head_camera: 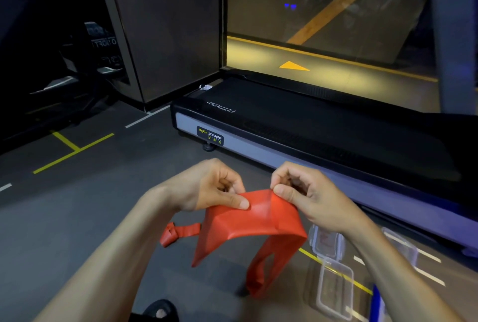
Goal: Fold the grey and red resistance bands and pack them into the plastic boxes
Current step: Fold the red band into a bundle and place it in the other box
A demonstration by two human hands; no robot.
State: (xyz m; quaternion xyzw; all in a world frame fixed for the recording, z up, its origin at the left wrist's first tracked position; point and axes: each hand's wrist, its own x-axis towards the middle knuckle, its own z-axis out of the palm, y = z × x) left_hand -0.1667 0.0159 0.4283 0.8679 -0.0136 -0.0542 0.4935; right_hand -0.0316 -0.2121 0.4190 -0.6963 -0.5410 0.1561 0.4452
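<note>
A: From the head view, what were the hands doing?

B: Both were held up over the floor (77, 218), each pinching the top edge of a red band (248, 226). The left hand (207, 187) had its thumb pressed flat on the band's upper left corner with the fingers curled behind. The right hand (305, 192) clamped the upper right part between thumb and bent fingers.

A: And the band itself?

B: It arched between the two hands, creased in the middle, with one flat end drooping lower left and a looped length hanging lower right, down toward the floor.

A: Anything else red?

B: A second red piece (178, 233) showed just left of the band; I couldn't tell if it was joined to it.

A: The boxes?

B: Clear plastic boxes (333, 277) lay on the floor at lower right, under the right forearm, one holding something reddish. A treadmill (297, 125) stood beyond the hands.
</note>
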